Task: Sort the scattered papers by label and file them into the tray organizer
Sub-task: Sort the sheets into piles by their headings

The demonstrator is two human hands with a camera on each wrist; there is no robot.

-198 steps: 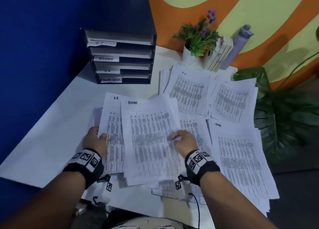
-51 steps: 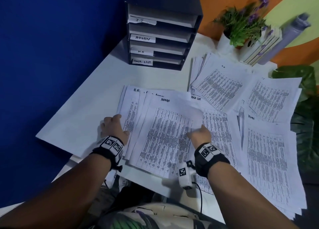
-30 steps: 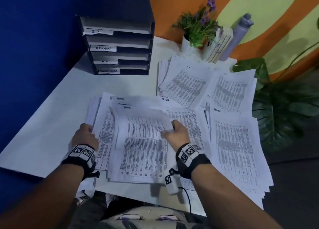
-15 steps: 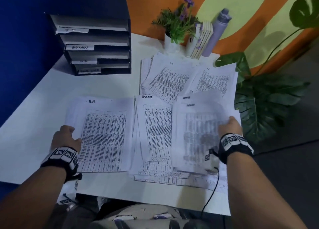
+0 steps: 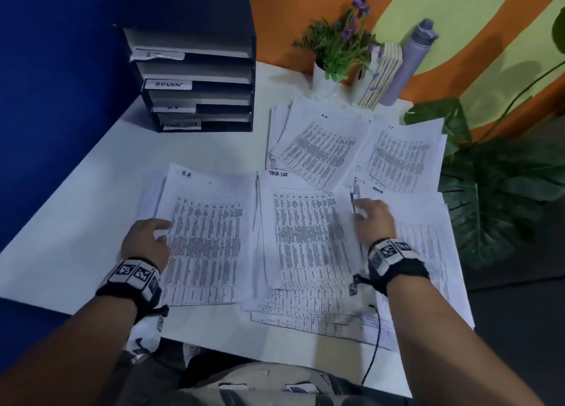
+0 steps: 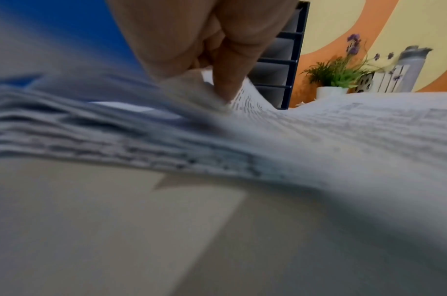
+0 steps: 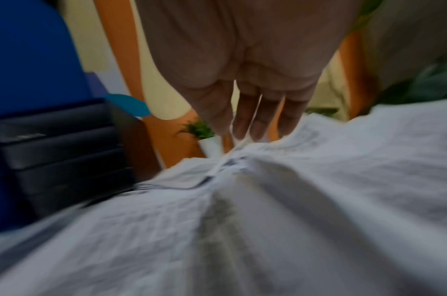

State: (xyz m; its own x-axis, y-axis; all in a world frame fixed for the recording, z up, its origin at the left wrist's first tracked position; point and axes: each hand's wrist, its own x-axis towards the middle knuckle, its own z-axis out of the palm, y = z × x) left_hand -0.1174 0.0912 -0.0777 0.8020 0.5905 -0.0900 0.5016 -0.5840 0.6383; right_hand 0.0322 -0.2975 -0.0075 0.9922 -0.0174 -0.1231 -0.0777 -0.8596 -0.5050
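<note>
The dark tray organizer (image 5: 195, 69) stands at the back left, its slots labelled IT, ADMIN, H.R and TASK LIST. Printed papers lie in piles on the white table (image 5: 76, 210): an H.R pile (image 5: 211, 240), a TASK LIST pile (image 5: 302, 234) and an ADMIN pile (image 5: 425, 243) in front, with an H.R pile (image 5: 321, 148) and an IT pile (image 5: 400, 158) behind. My left hand (image 5: 160, 232) pinches the left edge of the near H.R pile (image 6: 318, 130), thumb on top. With straight fingers, my right hand (image 5: 362, 213) touches the sheets (image 7: 267, 190) where the TASK LIST and ADMIN piles meet.
A potted plant (image 5: 336, 50), a row of small books (image 5: 382, 75) and a grey bottle (image 5: 409, 63) stand at the back of the table. A large leafy plant (image 5: 495, 191) is beside the table's right edge. Bare table lies left of the piles.
My right hand carried the ADMIN sheets off the left pile to the right, set them on the ADMIN pile and let go. The H.R sheet now shows under my left hand.
</note>
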